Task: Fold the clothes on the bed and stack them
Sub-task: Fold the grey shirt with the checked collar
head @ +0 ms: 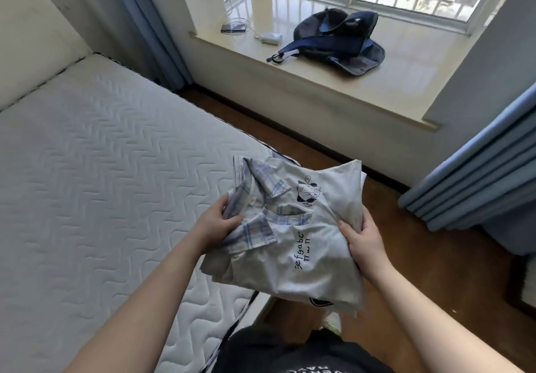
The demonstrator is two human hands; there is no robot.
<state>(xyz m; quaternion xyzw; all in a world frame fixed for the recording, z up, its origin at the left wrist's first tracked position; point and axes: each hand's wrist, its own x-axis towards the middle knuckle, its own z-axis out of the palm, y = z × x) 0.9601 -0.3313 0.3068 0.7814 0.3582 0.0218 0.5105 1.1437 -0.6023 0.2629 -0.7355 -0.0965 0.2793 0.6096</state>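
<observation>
Two hands hold a folded bundle of clothes (293,239) in the air, over the near right corner of the bed (101,169) and the wooden floor (435,227). Left hand (216,221) grips the bundle's left edge at a plaid collar, fingers curled under. Right hand (362,237) grips the right edge, thumb on top. Top garment is pale grey with a printed cartoon and lettering. Far off, a dark blue backpack (339,41) lies on the window ledge (406,62); blue curtain (478,175) at right.
</observation>
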